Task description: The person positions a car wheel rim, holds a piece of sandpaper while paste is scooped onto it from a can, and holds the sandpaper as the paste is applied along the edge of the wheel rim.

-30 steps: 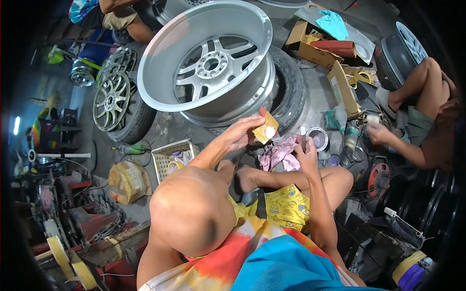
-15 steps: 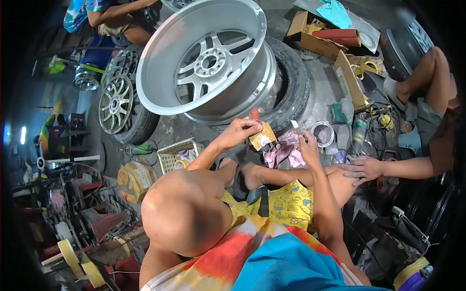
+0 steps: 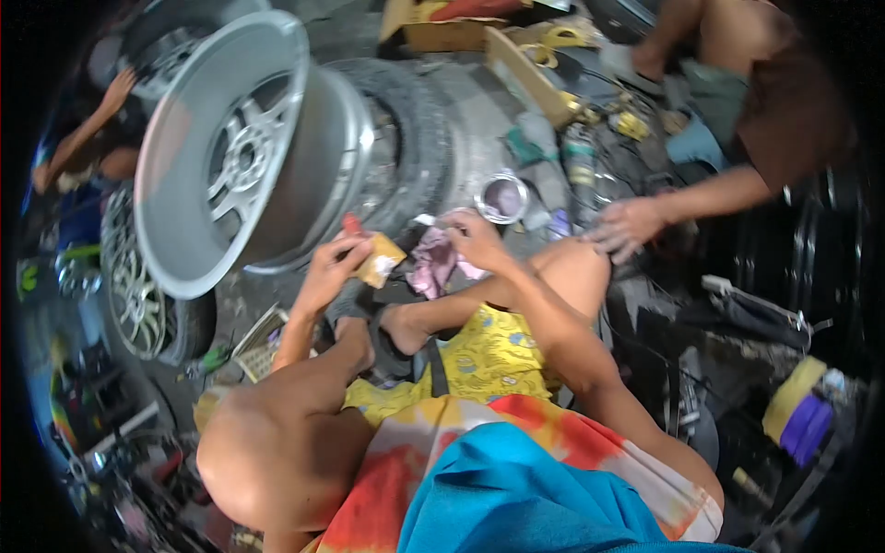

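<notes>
In the head view, the left hand (image 3: 334, 265) pinches a tan square card (image 3: 376, 263) with a white patch on it, the fingers closed on its left edge, seemingly to leave the patch uncovered and facing the right hand (image 3: 477, 238). That hand's fingers are narrow, apparently around a thin pale-tipped tool (image 3: 426, 219), though blur hides much of the grip. The card sits left of the tool and apart from it, above the person's crossed feet. A crumpled pink cloth (image 3: 431, 263) lies between the hands, and an open round metal can (image 3: 502, 198) stands just beyond the right hand, probably kept there for short reach.

To the far left, the rounded lip of a large silver metal wheel (image 3: 249, 157) tilts near a black rubber tyre (image 3: 429, 138), bounding the left hand's room. On the right, a co-worker's hand (image 3: 627, 229) at the person's bent right knee (image 3: 583, 267) limits sideways movement; the gap between the two hands is the freer room
</notes>
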Motion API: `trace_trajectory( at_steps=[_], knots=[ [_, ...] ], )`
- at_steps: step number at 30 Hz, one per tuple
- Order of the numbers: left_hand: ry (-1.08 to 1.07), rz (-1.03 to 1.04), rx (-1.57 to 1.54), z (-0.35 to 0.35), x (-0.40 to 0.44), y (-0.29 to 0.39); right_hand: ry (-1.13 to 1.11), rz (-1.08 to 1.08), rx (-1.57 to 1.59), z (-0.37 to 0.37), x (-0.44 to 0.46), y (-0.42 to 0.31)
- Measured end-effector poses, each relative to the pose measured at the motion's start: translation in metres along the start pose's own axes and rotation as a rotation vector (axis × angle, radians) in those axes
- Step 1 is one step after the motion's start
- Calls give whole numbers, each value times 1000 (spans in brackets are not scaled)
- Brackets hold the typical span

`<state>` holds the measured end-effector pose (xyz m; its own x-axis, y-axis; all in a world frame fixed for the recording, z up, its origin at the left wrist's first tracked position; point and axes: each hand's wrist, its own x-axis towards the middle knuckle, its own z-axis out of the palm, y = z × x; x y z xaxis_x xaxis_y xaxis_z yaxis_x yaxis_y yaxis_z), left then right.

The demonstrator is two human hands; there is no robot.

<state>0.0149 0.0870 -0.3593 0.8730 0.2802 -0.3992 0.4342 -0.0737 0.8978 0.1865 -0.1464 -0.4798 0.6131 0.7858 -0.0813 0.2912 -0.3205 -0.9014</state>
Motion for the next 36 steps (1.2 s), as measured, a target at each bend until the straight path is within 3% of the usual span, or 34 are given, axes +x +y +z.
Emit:
trace_trajectory(
  at_steps=[1,2,8,12,18,22,24,36],
  knots=[
    [4,-54,-20,3,-3,10,36,-36,-8,7,1,10],
    [17,-79,-27,4,-2,10,-9,65,-21,3,0,0],
    [19,-65,-26,5,-1,4,49,62,-76,8,-3,-2],
    [-13,9,21,5,0,6,109,-100,-129,15,1,21],
    [-11,36,7,6,1,8,70,-20,-61,3,3,10],
    [-7,-75,-32,6,-5,14,25,23,-73,1,-2,2],
    [-8,-30,-29,4,-4,8,67,-107,-116,4,-2,9],
    [1,-40,14,3,-6,6,-18,42,-105,5,-6,-4]
  ],
)
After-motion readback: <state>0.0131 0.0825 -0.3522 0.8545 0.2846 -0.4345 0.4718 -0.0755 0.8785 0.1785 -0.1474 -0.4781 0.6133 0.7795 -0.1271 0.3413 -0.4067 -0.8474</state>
